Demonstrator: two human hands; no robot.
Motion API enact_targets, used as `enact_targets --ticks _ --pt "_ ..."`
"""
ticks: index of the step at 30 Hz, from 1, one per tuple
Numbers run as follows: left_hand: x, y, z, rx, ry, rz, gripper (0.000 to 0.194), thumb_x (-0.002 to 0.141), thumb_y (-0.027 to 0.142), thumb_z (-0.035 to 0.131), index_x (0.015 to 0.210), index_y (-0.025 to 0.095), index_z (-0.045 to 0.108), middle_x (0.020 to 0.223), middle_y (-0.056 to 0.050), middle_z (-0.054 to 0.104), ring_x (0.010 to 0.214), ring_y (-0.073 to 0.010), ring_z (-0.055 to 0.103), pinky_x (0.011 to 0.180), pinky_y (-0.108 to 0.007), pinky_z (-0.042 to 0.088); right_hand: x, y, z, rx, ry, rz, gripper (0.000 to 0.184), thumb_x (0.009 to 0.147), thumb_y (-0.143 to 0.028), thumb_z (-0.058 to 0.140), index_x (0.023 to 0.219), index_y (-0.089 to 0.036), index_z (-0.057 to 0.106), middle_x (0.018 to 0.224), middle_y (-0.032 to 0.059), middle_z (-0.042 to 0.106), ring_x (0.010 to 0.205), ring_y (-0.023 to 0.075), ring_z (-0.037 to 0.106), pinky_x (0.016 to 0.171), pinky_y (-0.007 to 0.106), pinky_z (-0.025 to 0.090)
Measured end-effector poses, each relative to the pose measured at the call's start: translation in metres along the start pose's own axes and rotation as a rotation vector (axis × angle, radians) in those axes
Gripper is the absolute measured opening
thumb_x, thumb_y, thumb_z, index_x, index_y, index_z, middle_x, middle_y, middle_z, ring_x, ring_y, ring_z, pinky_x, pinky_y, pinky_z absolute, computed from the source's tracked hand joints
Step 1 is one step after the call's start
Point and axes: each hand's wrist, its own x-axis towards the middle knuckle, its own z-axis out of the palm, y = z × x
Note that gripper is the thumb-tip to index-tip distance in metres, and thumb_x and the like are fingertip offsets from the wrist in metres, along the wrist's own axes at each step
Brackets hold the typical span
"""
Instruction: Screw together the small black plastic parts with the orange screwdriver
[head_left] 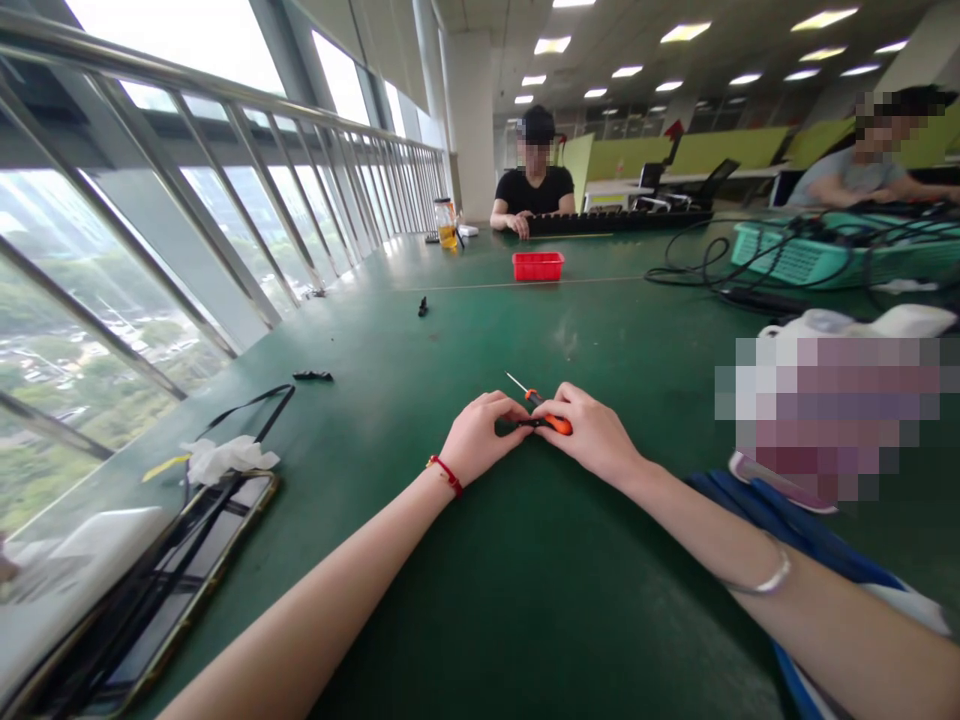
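My left hand and my right hand meet fingertip to fingertip above the green table. Between their thumbs and forefingers is a small dark piece, too small to name, pinched from both sides. A screwdriver with an orange and black handle lies within my right hand's fingers. Its thin metal shaft points up and to the left, away from me. The fingers of both hands are closed, and part of the handle is hidden behind the right fingers.
Ahead on the green table stands a red tray. A small black part lies nearer. At left are a phone and cord; at right, a teal basket with cables and a plastic bag. Two people sit beyond.
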Motion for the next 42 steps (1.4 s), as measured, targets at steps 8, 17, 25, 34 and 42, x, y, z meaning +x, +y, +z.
enact_targets --ticks 8,17,25,34,42 --pt "0.001 -0.001 -0.002 -0.144 -0.010 -0.084 0.010 0.076 0.025 0.066 0.079 0.017 0.072 0.080 -0.002 0.066 0.073 -0.0134 0.062 0.072 -0.026 0.049 -0.001 0.001 -0.002 0.032 -0.005 -0.042 0.017 0.085 -0.032 0.056 0.095 -0.024 0.068 0.089 0.0030 0.053 0.080 0.0145 0.055 0.065 0.025 0.043" --pt "-0.001 0.001 -0.001 0.006 -0.005 -0.001 0.011 0.081 0.025 0.062 0.082 0.020 0.072 0.085 -0.002 0.070 0.081 -0.0159 0.063 0.078 -0.028 0.049 0.000 0.005 0.000 0.030 -0.012 -0.044 0.017 0.084 -0.033 0.056 0.094 -0.025 0.068 0.091 0.0030 0.054 0.082 0.0152 0.056 0.066 0.026 0.044" --pt "-0.004 0.008 0.001 0.363 -0.064 0.128 0.025 0.092 0.028 0.046 0.094 0.019 0.069 0.095 -0.006 0.068 0.088 -0.0184 0.058 0.077 -0.030 0.048 0.000 0.004 -0.001 0.025 -0.039 -0.020 0.017 0.084 -0.032 0.057 0.095 -0.024 0.068 0.091 0.0034 0.053 0.080 0.0148 0.055 0.065 0.026 0.043" --pt "0.000 0.013 -0.001 0.672 -0.162 0.303 0.023 0.092 0.023 0.044 0.092 0.012 0.064 0.087 -0.008 0.064 0.081 -0.0199 0.055 0.075 -0.032 0.046 0.000 0.003 -0.001 0.007 -0.039 -0.012 0.016 0.083 -0.031 0.057 0.094 -0.023 0.067 0.090 0.0027 0.053 0.079 0.0145 0.054 0.062 0.025 0.041" --pt "0.001 0.012 -0.003 0.751 -0.169 0.390 0.019 0.091 0.020 0.045 0.093 0.013 0.062 0.089 -0.007 0.063 0.083 -0.0196 0.055 0.073 -0.032 0.046 -0.001 0.002 0.002 -0.005 -0.036 0.018 0.017 0.081 -0.032 0.059 0.094 -0.024 0.068 0.088 0.0008 0.052 0.076 0.0127 0.053 0.061 0.023 0.038"
